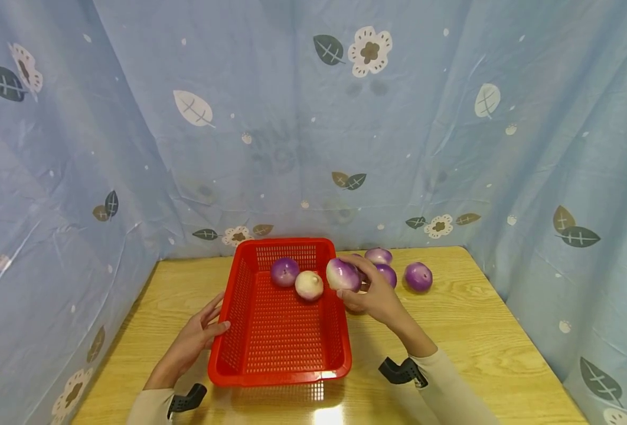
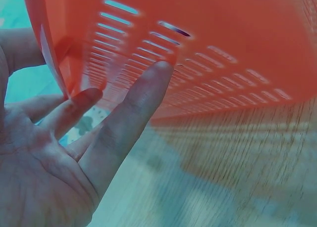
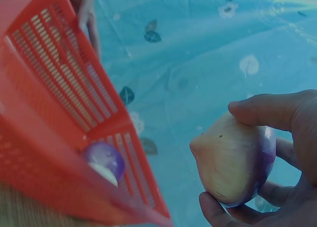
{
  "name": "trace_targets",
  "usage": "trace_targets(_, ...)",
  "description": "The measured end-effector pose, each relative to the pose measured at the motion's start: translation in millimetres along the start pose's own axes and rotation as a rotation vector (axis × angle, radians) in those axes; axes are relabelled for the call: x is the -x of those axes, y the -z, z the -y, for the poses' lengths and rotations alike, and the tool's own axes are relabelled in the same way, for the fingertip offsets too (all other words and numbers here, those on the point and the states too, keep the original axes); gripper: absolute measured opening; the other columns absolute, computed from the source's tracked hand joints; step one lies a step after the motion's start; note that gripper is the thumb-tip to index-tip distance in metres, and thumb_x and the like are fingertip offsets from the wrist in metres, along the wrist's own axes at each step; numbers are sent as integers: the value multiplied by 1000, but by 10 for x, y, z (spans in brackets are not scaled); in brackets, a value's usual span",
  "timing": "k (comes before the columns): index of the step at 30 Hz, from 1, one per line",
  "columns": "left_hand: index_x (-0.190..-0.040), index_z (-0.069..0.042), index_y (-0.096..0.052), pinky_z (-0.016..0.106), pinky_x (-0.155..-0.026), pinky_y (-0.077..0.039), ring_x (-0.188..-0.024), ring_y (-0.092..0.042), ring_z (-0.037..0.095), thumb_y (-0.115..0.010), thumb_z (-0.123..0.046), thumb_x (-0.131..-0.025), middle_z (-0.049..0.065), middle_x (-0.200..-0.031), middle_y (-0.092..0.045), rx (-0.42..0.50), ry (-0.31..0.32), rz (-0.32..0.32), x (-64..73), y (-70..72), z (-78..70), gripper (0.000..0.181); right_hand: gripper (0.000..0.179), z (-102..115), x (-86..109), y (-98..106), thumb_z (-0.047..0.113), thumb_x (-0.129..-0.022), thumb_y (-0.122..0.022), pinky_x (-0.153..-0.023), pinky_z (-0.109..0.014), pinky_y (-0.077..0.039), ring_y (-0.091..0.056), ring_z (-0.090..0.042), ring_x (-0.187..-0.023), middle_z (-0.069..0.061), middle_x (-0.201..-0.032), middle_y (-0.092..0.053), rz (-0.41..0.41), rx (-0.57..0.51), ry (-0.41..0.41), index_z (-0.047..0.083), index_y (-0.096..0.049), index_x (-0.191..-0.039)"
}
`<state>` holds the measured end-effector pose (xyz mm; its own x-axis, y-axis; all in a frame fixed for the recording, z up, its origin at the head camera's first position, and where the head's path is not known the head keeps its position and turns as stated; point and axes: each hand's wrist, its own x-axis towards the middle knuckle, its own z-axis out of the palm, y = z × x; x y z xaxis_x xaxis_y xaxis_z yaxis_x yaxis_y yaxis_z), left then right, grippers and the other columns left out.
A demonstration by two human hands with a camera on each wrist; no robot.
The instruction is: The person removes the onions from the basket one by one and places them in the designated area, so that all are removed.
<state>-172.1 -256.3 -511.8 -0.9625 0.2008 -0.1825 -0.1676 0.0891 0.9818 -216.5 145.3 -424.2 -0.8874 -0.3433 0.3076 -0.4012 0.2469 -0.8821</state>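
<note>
Clamping a purple-and-white turnip (image 1: 342, 275) in the right hand (image 1: 374, 298), just beside the right rim of the red basket (image 1: 278, 379); pinching its left wall with the left hand (image 1: 193, 336). Brace that wall, clear the rim, lower rather than drop. Note glossy skin tapering to a cream point; slotted plastic; wood-grained counter (image 1: 451, 342). Can't count turnips (image 1: 385, 275) behind the right hand.

Red basket (image 1: 284, 345), purple-white vegetable (image 1: 340, 275), blue floral curtain (image 1: 287, 106), yellow table (image 1: 451, 336)
</note>
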Motion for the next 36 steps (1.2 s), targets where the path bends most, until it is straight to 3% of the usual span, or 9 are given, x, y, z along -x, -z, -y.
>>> trace_targets(6,-159,-26,-16,48,-87,-58,-127,-55,38,-61,-18,-96,18,-163,-20,4,-10,10,-4,12,-31,78,69,-116,52,141,4,-79,-79,-88,-23,-53,-51,-38,-128,-17,-148,-45,-41,-17,-29,9,-50,-141)
trace_targets(11,-159,-26,-14,49,-86,-58,-127,-55,40,-60,-17,-97,20,-163,-16,4,-16,25,13,13,-18,78,65,-246,139,235,12,-81,-80,-92,-34,-51,-48,-34,-129,-13,-149,-46,-89,80,-65,12,-52,-140)
trace_targets(15,-159,-27,-14,50,-86,-58,-128,-54,42,-59,-17,-98,20,-163,-15,0,-14,25,21,8,-8,77,64,-328,193,293,9,-81,-79,-98,-41,-48,-47,-33,-129,-14,-149,-46,-109,112,-84,10,-52,-138)
trace_targets(22,-158,-29,-17,49,-86,-58,-125,-57,39,-61,-19,-96,17,-162,-21,-6,10,-15,-1,0,9,77,63,-465,277,393,11,-81,-79,-88,-41,-48,-49,-33,-118,-19,-144,-47,-141,183,-142,11,-53,-139)
trace_targets(25,-158,-29,-17,49,-86,-58,-125,-57,38,-61,-19,-96,16,-162,-22,-4,15,-21,5,-2,5,77,64,-542,307,427,15,-81,-80,-95,-49,-49,-48,-35,-125,-16,-145,-47,-146,177,-174,15,-53,-139)
trace_targets(29,-158,-28,-16,49,-86,-59,-126,-57,40,-61,-18,-96,16,-163,-21,-1,12,-19,15,1,-1,77,65,-652,328,473,15,-81,-79,-107,-61,-40,-42,-42,-137,-17,-148,-45,-157,180,-208,15,-52,-140)
trace_targets(36,-159,-25,-14,49,-86,-58,-127,-55,40,-59,-18,-98,20,-163,-16,-3,-11,15,36,0,-14,77,65,-834,377,534,12,-82,-78,-111,-63,-35,-41,-46,-136,-20,-148,-45,-178,202,-225,9,-51,-140)
